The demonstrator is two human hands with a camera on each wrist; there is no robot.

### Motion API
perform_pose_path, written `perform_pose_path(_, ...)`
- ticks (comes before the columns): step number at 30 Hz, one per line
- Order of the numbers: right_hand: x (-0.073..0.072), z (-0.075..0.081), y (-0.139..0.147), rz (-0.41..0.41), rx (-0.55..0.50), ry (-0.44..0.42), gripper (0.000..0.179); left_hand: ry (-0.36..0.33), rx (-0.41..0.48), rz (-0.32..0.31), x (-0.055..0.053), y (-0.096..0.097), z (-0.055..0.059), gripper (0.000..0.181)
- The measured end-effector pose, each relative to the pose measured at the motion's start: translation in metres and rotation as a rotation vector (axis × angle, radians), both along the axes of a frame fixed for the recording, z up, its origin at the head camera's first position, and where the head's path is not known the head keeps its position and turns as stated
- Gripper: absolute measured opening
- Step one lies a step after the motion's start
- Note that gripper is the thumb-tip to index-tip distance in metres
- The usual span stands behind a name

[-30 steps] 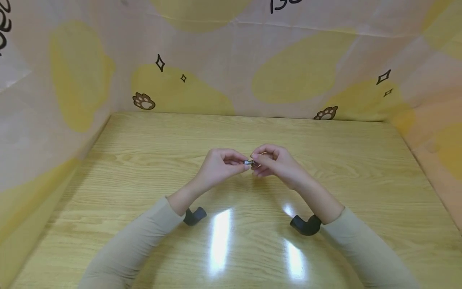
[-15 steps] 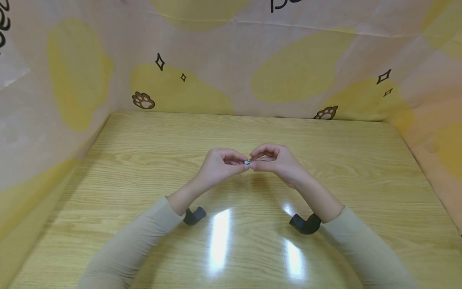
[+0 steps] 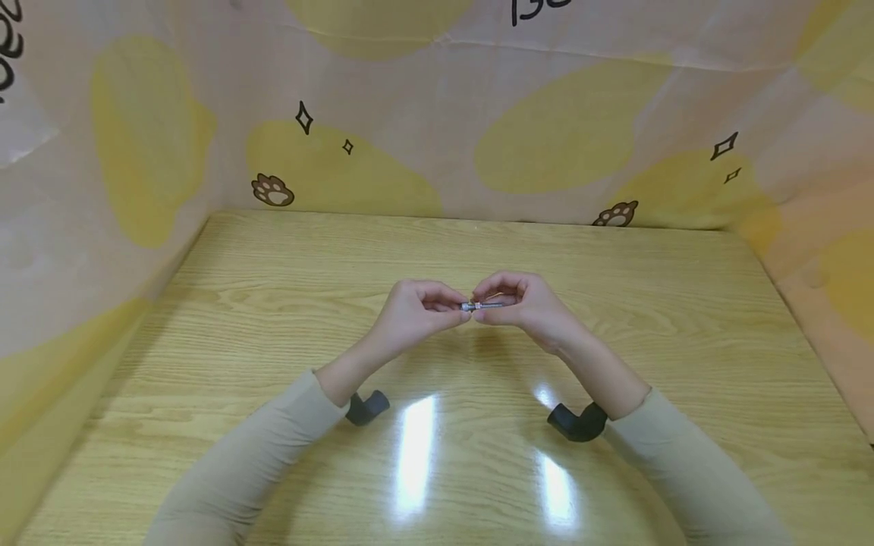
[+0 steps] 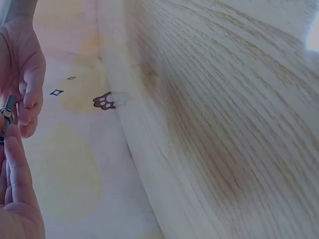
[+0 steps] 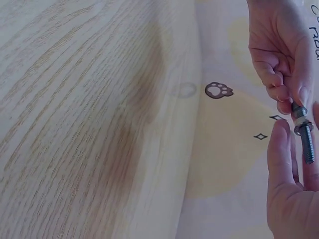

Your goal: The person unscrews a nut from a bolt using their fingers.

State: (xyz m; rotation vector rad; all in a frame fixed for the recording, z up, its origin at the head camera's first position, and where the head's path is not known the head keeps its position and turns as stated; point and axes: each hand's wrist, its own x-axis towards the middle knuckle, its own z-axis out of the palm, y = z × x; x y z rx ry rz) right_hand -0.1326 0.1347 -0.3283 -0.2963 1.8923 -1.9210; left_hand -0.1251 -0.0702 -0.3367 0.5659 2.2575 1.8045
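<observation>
A small metal bolt is held level between the two hands in the head view, above the table. My left hand pinches its dark left end between thumb and fingertips. A shiny nut with a washer sits partway along the bolt, and bare thread runs past it toward the right palm. My right hand is around the threaded end, its thumb and forefinger spread on either side of the nut. A narrow gap shows beside the nut in the right wrist view.
Below the hands spreads a wood-grain table. Black curved wrist pieces sit under both forearms. A patterned cloth with yellow patches and paw prints stands behind the table and along its sides.
My right thumb and fingers have shifted around the nut: first bent forward over it, then drawn back with the thumb covering it, now apart so it shows. The left hand keeps its place.
</observation>
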Motion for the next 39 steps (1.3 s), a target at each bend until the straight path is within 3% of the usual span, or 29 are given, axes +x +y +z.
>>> perform_pose_path(6,0.0009,-0.0002,-0.0006,0.0,0.018,-0.055,0.012,-0.006,0.0,-0.003,0.0005,-0.0009,0.0004,0.017)
perform_pose_path(9,0.0016,-0.0006,0.0006,0.015,-0.003,-0.04,0.005,-0.006,0.002,-0.009,0.0008,-0.0015,0.0005,0.017)
perform_pose_path(14,0.0024,-0.0003,0.0021,0.023,-0.025,-0.003,0.016,-0.013,-0.002,-0.002,0.0011,-0.0011,-0.0003,0.016)
perform_pose_path(22,0.0037,0.0014,-0.0001,0.012,0.031,-0.044,0.01,-0.033,0.003,0.002,0.0025,0.0002,0.0009,0.016)
perform_pose_path(28,0.0032,0.0032,0.001,0.021,0.013,0.026,0.019,-0.038,-0.003,0.009,0.0024,-0.0003,0.0008,0.017)
perform_pose_path(34,0.003,0.0043,-0.0019,0.001,0.038,-0.04,0.02,-0.046,-0.006,0.022,0.0022,-0.0002,0.0023,0.018)
perform_pose_path(39,0.0035,0.0029,0.0002,0.01,0.009,-0.006,0.019,-0.038,-0.011,0.022,0.0025,-0.0011,0.003,0.017)
